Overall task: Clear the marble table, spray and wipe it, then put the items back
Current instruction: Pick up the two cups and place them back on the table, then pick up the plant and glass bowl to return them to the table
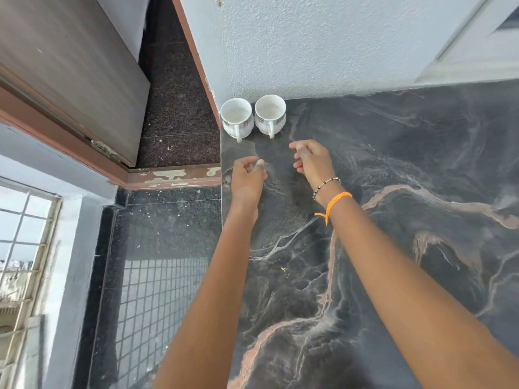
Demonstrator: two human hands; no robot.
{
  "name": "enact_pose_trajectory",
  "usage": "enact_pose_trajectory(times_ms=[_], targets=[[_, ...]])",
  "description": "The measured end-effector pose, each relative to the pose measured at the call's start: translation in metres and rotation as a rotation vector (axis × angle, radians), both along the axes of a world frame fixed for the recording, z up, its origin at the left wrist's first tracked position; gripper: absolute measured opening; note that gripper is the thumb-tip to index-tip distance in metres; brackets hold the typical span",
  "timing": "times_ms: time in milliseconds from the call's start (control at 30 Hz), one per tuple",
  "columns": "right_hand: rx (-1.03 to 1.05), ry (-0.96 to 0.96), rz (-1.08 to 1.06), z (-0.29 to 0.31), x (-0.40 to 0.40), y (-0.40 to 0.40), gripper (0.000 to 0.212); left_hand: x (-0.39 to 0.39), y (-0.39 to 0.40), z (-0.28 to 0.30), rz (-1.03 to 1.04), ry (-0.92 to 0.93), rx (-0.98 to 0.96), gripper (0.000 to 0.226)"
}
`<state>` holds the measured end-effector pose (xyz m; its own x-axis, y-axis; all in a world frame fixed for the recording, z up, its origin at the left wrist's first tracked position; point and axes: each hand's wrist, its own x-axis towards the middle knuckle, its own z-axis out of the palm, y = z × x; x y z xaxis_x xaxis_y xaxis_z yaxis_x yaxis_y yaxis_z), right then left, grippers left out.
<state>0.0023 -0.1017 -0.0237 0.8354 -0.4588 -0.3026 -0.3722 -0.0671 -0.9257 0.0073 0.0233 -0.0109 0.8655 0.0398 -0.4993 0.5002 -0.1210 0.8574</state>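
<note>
Two white cups stand side by side in the far left corner of the dark marble table (393, 192), against the wall. The left cup (236, 116) and the right cup (270, 113) both look empty, with handles turned toward me. My left hand (248, 179) hovers over the table's left edge, a short way in front of the left cup, fingers loosely curled and holding nothing. My right hand (313, 161) floats just in front of the right cup, fingers bent and apart, also holding nothing. A bead bracelet and an orange thread circle my right wrist.
A textured white wall (309, 46) bounds the table at the back. Left of the table drops a dark speckled floor (168, 234) with a brown door frame and an open wooden door (70, 66). A barred window (22, 248) is at far left.
</note>
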Motion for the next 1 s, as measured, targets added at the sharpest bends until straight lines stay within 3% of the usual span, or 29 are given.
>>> enact_pose_trajectory(times_ms=[100, 367, 733, 1000], targets=[[0.073, -0.009, -0.003, 0.010, -0.040, -0.020, 0.020, -0.038, -0.025, 0.007, -0.076, -0.001, -0.016, 0.009], [0.193, -0.077, -0.162, 0.041, -0.192, -0.130, 0.022, -0.159, -0.144, 0.032, -0.253, -0.001, -0.119, 0.008], [0.126, -0.116, -0.501, 0.076, -0.414, -0.327, 0.020, -0.341, -0.365, 0.054, -0.678, -0.010, -0.185, 0.008], [0.115, -0.118, -0.726, 0.067, -0.502, -0.433, 0.021, -0.408, -0.492, 0.054, -0.922, -0.020, -0.188, 0.014]])
